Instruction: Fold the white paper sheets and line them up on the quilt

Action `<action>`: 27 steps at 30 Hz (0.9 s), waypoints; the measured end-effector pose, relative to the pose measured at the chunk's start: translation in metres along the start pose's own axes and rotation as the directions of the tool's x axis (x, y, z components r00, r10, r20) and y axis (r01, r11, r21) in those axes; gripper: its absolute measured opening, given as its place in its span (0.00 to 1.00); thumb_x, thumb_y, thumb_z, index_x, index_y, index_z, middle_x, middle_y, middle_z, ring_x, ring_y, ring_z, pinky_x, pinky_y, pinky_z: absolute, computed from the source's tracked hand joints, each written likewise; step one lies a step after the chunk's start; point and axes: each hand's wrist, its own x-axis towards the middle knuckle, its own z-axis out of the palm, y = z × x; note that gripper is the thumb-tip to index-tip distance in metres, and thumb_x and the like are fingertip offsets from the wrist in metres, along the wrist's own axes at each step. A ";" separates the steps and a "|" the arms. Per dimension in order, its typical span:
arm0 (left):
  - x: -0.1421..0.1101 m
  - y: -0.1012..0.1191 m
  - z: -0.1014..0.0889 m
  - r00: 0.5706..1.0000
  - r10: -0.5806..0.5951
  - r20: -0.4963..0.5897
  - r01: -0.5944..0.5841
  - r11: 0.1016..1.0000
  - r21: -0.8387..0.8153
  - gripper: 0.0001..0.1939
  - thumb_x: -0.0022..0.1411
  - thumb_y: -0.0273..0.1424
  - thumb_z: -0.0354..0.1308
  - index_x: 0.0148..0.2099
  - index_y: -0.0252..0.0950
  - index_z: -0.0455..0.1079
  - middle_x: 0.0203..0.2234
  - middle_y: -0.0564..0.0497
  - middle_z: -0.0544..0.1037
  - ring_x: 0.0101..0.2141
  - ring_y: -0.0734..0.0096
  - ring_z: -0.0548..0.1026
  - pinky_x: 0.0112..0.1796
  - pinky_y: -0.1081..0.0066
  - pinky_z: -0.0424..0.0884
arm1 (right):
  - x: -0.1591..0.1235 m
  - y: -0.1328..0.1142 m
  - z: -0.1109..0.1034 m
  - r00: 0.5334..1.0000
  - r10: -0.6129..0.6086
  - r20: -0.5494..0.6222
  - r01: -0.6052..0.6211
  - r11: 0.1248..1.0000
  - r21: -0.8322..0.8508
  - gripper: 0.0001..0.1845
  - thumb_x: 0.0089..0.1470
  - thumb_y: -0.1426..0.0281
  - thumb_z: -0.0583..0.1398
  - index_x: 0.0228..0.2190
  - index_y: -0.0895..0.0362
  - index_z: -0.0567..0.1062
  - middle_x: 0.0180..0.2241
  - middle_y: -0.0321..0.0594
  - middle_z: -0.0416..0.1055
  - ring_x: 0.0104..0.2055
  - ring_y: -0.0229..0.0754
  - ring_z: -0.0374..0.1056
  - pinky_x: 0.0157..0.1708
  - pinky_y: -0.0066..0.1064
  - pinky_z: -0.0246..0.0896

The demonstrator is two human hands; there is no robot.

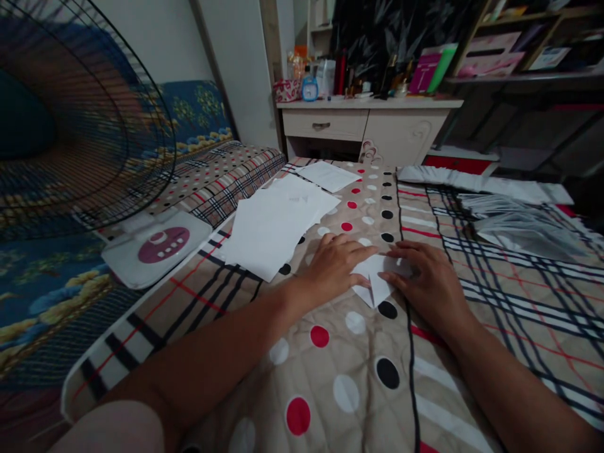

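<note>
A small white sheet of folded paper (381,267) lies on the quilt between my two hands, with a crease or fold edge running down its near part. My left hand (336,264) holds its left side, thumb and index finger on the paper. From the other side my right hand (427,274) grips it, the thumb on top and the fingers at the far edge, which partly hides the right end. Left of my left hand lies a loose stack of white sheets (278,220), with another white sheet (328,176) behind it.
On the right of the patterned quilt (346,390) rest a long row of folded white paper (481,181) and a fanned pile of thin paper pieces (519,226). A fan (117,119) stands close at left. A dresser (325,119) with bottles is beyond the bed.
</note>
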 end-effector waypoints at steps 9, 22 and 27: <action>0.002 -0.018 0.013 0.991 -0.130 -0.032 0.126 0.987 -0.101 0.36 0.49 0.47 0.68 0.58 0.42 0.67 0.49 0.47 0.76 0.50 0.58 0.71 0.50 0.59 0.61 | 0.004 -0.009 -0.007 0.994 0.080 0.072 -0.081 0.997 0.018 0.17 0.48 0.60 0.63 0.39 0.55 0.78 0.35 0.45 0.77 0.36 0.52 0.72 0.36 0.42 0.64; 0.006 -0.034 0.027 0.981 -0.194 -0.012 0.174 0.902 -0.396 0.13 0.51 0.34 0.69 0.41 0.39 0.79 0.39 0.49 0.81 0.39 0.62 0.77 0.43 0.64 0.69 | 0.005 -0.013 -0.006 0.960 0.208 0.189 -0.263 0.904 0.336 0.10 0.47 0.70 0.64 0.35 0.55 0.80 0.34 0.40 0.78 0.36 0.44 0.72 0.38 0.35 0.64; 0.008 -0.032 0.028 0.987 -0.161 0.000 0.147 0.901 -0.408 0.08 0.54 0.32 0.66 0.38 0.41 0.80 0.36 0.50 0.80 0.37 0.64 0.76 0.42 0.65 0.68 | 0.008 -0.018 -0.004 0.982 0.080 0.168 -0.143 0.904 0.402 0.08 0.48 0.76 0.62 0.30 0.54 0.81 0.32 0.39 0.77 0.35 0.42 0.72 0.39 0.33 0.64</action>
